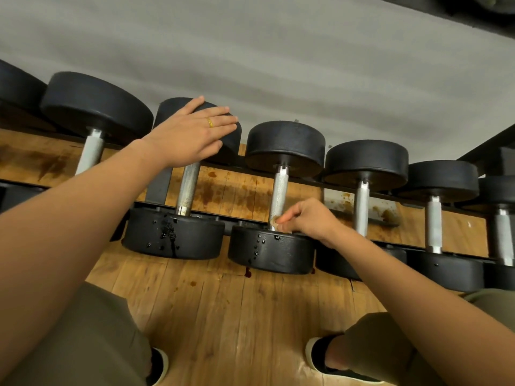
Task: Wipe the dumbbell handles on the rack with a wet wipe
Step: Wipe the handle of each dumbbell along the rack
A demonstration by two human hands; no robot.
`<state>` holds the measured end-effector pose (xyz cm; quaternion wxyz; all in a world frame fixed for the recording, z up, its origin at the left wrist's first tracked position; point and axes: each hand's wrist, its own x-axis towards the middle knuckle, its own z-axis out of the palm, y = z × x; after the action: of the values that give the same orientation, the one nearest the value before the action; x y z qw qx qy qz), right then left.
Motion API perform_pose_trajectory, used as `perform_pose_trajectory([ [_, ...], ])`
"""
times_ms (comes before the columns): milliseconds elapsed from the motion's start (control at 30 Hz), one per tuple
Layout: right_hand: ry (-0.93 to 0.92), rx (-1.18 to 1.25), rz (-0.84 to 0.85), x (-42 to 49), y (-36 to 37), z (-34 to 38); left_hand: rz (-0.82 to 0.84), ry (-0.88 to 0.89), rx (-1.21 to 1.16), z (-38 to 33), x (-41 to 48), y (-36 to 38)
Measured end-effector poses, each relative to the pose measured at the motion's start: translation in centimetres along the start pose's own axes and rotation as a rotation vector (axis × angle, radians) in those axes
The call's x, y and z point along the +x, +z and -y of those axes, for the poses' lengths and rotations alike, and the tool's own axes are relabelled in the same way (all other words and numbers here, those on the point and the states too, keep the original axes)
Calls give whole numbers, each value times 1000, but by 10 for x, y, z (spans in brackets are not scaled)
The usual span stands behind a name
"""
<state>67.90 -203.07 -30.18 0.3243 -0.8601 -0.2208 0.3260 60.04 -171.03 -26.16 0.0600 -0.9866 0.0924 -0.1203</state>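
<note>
Several black dumbbells with silver knurled handles lie side by side on a low black rack (158,188). My right hand (309,218) pinches a small crumpled wet wipe (274,220) against the lower end of the middle dumbbell's handle (279,190), just above its near weight head (271,253). My left hand (192,133) rests flat with straight fingers on the far head (167,107) of the neighbouring dumbbell to the left, whose handle (188,188) looks darker. Water drops sit on the two near heads.
A stained wooden floor (237,316) runs under and in front of the rack. A grey wall (278,65) rises behind it. My knees and dark shoes (328,360) are at the bottom. More dumbbells (434,213) continue to the right and left.
</note>
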Motion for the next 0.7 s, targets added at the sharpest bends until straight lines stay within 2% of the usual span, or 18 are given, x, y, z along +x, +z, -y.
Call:
perform_pose_trajectory([
  [67,-3,-75,17,-2,2,-4,-2,0,0,1,-1,1],
  [133,-83,-62,-53,1,2,-1,-10,4,-5,1,-1,2],
  [233,-287,-136,-349,9,-1,8,-19,1,-5,0,0,3],
  [300,-476,-345,-519,16,-6,11,-7,-6,1,1,0,3],
  [333,-580,-493,-545,21,-8,11,-4,-9,5,1,0,3],
  [433,-779,-897,-437,29,-13,0,-9,2,-4,1,0,3],
  [700,-949,-1200,-89,51,-45,-3,-16,4,13,3,0,6],
])
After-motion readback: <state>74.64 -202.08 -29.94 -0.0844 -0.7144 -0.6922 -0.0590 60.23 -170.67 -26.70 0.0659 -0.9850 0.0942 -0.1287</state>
